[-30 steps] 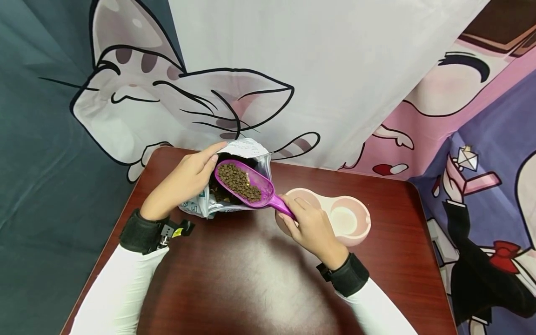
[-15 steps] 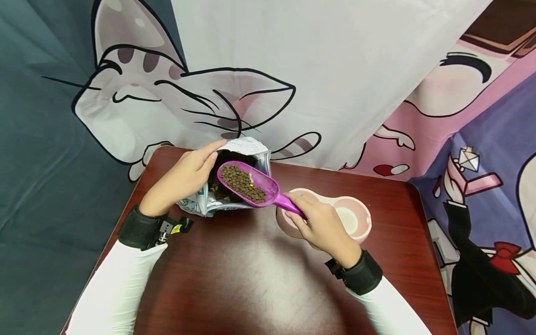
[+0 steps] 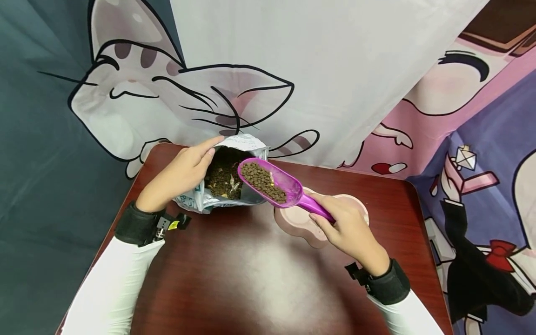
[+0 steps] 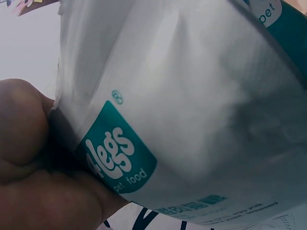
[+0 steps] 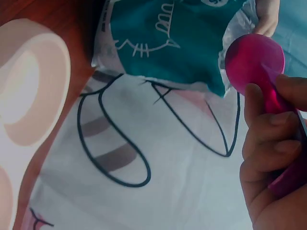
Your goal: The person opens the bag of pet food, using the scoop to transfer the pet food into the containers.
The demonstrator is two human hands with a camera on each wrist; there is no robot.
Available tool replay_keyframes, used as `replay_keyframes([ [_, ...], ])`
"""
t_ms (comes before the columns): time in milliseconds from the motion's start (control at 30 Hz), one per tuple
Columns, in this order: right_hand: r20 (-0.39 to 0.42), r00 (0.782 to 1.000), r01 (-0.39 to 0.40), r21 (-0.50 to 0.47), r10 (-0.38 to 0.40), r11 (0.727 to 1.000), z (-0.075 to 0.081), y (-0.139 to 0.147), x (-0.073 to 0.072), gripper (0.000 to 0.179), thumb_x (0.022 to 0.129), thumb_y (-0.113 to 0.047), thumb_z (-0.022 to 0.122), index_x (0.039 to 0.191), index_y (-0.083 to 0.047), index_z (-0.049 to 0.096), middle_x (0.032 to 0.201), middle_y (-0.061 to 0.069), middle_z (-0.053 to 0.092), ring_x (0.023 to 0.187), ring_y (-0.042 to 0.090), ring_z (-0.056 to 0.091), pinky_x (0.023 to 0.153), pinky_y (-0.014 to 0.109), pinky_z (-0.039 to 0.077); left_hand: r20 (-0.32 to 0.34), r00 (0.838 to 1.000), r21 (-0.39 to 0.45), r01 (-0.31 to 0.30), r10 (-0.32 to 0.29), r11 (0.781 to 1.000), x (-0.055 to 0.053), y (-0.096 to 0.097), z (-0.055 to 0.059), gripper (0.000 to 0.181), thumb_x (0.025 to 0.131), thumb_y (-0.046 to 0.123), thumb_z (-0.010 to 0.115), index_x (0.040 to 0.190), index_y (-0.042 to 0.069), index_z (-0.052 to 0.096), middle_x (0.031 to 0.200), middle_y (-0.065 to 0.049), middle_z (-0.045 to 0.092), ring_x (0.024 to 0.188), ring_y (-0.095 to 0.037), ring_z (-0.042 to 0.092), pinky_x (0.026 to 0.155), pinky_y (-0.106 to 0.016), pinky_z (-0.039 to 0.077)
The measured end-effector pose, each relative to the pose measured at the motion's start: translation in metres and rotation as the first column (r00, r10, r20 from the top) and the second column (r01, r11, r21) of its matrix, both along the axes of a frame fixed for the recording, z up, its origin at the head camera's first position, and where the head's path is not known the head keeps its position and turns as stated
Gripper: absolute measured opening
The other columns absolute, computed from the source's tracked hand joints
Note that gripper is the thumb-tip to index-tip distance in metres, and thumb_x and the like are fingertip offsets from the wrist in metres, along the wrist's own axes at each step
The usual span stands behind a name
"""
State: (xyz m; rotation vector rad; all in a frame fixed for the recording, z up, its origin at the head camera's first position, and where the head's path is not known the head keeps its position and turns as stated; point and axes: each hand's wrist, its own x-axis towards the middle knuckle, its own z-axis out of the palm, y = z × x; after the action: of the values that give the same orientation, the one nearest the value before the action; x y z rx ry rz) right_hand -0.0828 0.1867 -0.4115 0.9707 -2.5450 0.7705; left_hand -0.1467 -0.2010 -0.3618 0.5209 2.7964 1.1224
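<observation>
My right hand (image 3: pixel 349 225) grips the handle of a purple scoop (image 3: pixel 311 204), its bowl heaped with brown kibble (image 3: pixel 261 181). The scoop's front end overlaps the right side of the open pet food bag (image 3: pixel 247 142), and its handle end lies over the pink double pet bowl (image 3: pixel 293 225). More kibble with pale bits shows inside the bag. My left hand (image 3: pixel 180 172) holds the bag's left edge between thumb and fingers. Teal print marks the silvery bag (image 4: pixel 201 96) in the left wrist view. From the right wrist, fingers curl round the scoop (image 5: pixel 254 62).
A reddish-brown wooden table (image 3: pixel 234 279) carries the bag and the bowl. Behind it hangs a cloth (image 3: pixel 335 70) printed with cartoon cats, close to the table's back edge. Dark green cloth (image 3: pixel 37 186) covers the left side.
The loaded scoop has moved right with my right hand, away from the bag's middle and over the near part of the double bowl. My left hand stays at the bag's edge.
</observation>
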Motion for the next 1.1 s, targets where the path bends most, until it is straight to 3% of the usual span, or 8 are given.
replay_keyframes([
  [133,0.027,0.999,0.044,-0.014,-0.044,0.999,-0.001,0.016,0.004,0.052,0.086,-0.017,0.082,0.136,-0.016,0.068,0.116,0.003,0.075,0.106,0.023,0.068,0.092,0.042,0.049,-0.002,1.0,-0.002,-0.001,0.001,1.0,-0.001,0.001,0.0,0.047,0.112,0.015,0.036,0.158,0.006,0.041,0.155,-0.021,0.048,0.139,-0.036,0.05,0.117,-0.057,0.036],
  [333,0.099,0.991,0.091,-0.016,-0.089,0.996,-0.004,0.038,0.01,0.049,0.088,-0.012,0.081,0.135,-0.017,0.068,0.126,0.0,0.07,0.105,0.016,0.065,0.087,0.025,0.048,0.002,1.0,-0.005,-0.002,0.002,1.0,-0.002,0.001,-0.003,0.047,0.113,0.016,0.035,0.158,0.006,0.041,0.151,-0.021,0.052,0.122,-0.031,0.054,0.115,-0.056,0.037],
  [433,0.1,0.987,0.123,0.003,-0.123,0.992,-0.006,0.048,0.015,0.052,0.087,-0.011,0.082,0.136,-0.018,0.067,0.126,0.0,0.071,0.095,0.013,0.064,0.081,0.024,0.049,0.0,1.0,-0.004,-0.003,0.003,1.0,-0.002,0.001,-0.002,0.047,0.113,0.017,0.034,0.159,0.008,0.04,0.123,-0.023,0.064,0.113,-0.032,0.057,0.111,-0.053,0.04],
  [567,0.064,0.983,0.171,0.034,-0.173,0.985,-0.01,0.06,0.02,0.06,0.081,-0.008,0.085,0.137,-0.017,0.066,0.113,0.005,0.074,0.08,0.013,0.059,0.067,0.033,0.049,0.003,1.0,0.0,-0.003,0.003,1.0,-0.001,0.001,-0.001,0.048,0.113,0.019,0.033,0.159,0.009,0.04,0.086,-0.016,0.05,0.103,-0.032,0.056,0.102,-0.05,0.041],
  [700,0.06,0.977,0.202,0.058,-0.205,0.978,-0.015,0.07,0.023,0.061,0.08,-0.007,0.086,0.137,-0.013,0.067,0.101,0.008,0.073,0.075,0.014,0.055,0.062,0.034,0.047,-0.002,1.0,0.011,0.0,0.0,1.0,0.0,0.0,-0.001,0.047,0.113,0.018,0.034,0.158,0.007,0.04,0.114,-0.024,0.063,0.114,-0.032,0.056,0.108,-0.052,0.041],
  [800,0.051,0.975,0.21,0.089,-0.215,0.974,-0.017,0.078,0.023,0.058,0.079,-0.008,0.087,0.134,-0.011,0.068,0.091,0.004,0.07,0.072,0.013,0.052,0.061,0.031,0.044,-0.006,1.0,0.015,-0.002,0.002,1.0,0.0,0.0,-0.001,0.047,0.113,0.018,0.034,0.158,0.006,0.041,0.144,-0.023,0.057,0.121,-0.03,0.055,0.114,-0.054,0.039],
  [967,0.047,0.975,0.204,0.179,-0.216,0.962,-0.019,0.089,0.021,0.05,0.08,-0.013,0.086,0.127,-0.012,0.071,0.076,-0.005,0.052,0.066,0.009,0.043,0.06,0.026,0.034,0.008,1.0,0.014,-0.006,0.006,1.0,0.001,-0.001,0.0,0.047,0.113,0.019,0.034,0.158,0.007,0.04,0.141,-0.023,0.058,0.122,-0.032,0.053,0.114,-0.054,0.038],
  [1100,0.067,0.975,0.187,0.254,-0.21,0.949,-0.018,0.095,0.017,0.044,0.081,-0.015,0.086,0.122,-0.009,0.072,0.074,-0.006,0.051,0.064,0.009,0.041,0.059,0.027,0.033,0.007,1.0,0.014,0.0,0.0,1.0,0.001,-0.001,-0.001,0.047,0.113,0.019,0.034,0.158,0.007,0.04,0.151,-0.021,0.052,0.136,-0.032,0.051,0.118,-0.055,0.035],
])
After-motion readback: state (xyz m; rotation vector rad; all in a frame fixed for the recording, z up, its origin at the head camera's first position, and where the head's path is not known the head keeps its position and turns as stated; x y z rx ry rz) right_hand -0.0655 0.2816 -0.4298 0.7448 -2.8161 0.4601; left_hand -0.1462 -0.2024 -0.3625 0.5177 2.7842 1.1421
